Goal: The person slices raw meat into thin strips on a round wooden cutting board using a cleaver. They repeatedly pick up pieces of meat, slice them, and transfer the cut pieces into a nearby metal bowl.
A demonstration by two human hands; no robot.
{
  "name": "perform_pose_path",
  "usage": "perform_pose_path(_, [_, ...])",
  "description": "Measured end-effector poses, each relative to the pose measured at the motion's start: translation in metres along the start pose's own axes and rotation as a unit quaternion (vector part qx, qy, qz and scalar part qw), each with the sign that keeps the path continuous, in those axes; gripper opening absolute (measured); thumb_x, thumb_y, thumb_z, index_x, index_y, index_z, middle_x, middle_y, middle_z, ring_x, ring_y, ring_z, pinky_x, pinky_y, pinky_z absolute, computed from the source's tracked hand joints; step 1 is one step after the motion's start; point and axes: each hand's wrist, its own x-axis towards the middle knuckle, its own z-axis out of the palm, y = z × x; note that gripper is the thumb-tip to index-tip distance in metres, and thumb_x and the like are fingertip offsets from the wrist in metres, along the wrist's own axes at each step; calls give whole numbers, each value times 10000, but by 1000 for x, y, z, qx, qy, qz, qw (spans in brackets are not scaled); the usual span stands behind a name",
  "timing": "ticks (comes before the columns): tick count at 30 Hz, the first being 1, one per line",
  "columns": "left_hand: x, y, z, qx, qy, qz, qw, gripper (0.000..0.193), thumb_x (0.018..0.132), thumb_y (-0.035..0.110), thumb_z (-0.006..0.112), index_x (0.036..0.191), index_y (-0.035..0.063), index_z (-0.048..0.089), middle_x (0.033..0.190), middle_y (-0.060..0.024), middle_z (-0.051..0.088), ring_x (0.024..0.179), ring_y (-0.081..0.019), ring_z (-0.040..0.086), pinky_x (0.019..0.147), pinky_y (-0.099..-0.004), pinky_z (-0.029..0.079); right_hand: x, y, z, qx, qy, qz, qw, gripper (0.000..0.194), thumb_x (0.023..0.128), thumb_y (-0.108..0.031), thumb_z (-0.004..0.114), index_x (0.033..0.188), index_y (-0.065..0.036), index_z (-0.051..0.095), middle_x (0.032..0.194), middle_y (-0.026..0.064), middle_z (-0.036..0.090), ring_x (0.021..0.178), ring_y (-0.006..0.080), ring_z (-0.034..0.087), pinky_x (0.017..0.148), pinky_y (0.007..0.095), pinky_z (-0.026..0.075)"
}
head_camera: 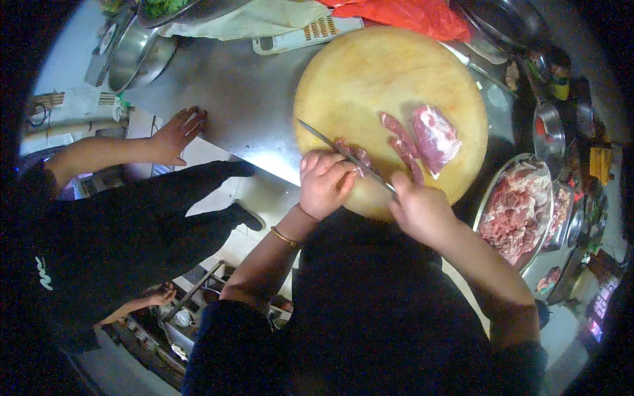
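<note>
A round yellow chopping board (386,74) lies before me on a metal worktop. My right hand (421,208) is closed round a knife (342,153), whose long blade points up and left across the board's near left part. With bent fingers my left hand (327,183) presses on a small piece of raw meat (361,156) beside the blade. Farther right on the board lie two narrow strips of meat (394,126) and, next to them, a thicker raw chunk (436,136) with white fat. The knife's handle is hidden in my right hand.
Another person in black stands at the left, one hand (181,133) on the metal worktop (233,89). Right of the board is a metal tray (517,208) heaped with raw meat. Metal bowls (131,54), a white plastic board (292,37) and a red plastic bag (401,12) lie along the far side.
</note>
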Motion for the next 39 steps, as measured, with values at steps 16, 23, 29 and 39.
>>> perform_pose_path(16, [-3, 6, 1, 5, -30, -60, 998, 393, 788, 146, 752, 1170, 111, 666, 1197, -107, 621, 1125, -351, 549, 993, -482, 414, -64, 67, -7, 183, 44, 70, 980, 330, 922, -215, 673, 1140, 2, 553, 804, 237, 655, 767, 430, 660, 702, 471, 524])
perform_pose_path(23, [-11, -13, 12, -13, 9, 55, 998, 553, 634, 47, 648, 1187, 68, 659, 1220, -162, 671, 1091, -390, 648, 889, -518, 512, -87, 52, 47, 212, 200, 52, 955, 277, 898, -91, 683, 1140, -27, 564, 877, 241, 686, 817, 452, 675, 737, 502, 540])
perform_pose_path(29, [3, -4, 2, 63, -137, 46, 987, 304, 747, 194, 729, 1048, 211, 685, 1156, -30, 642, 1221, -274, 537, 1063, -467, 384, -94, 60, 68, 253, 222, 70, 939, 385, 912, -25, 592, 1274, 41, 479, 919, 194, 682, 821, 310, 660, 762, 398, 509])
perform_pose_path(39, [19, 1, 10, 73, -107, -93, 987, 236, 810, 274, 722, 1041, 227, 707, 1025, -36, 646, 1081, -257, 602, 992, -439, 418, -106, 25, 38, 204, 209, -4, 956, 328, 951, -176, 673, 1213, -2, 579, 915, 218, 678, 812, 398, 664, 740, 458, 526])
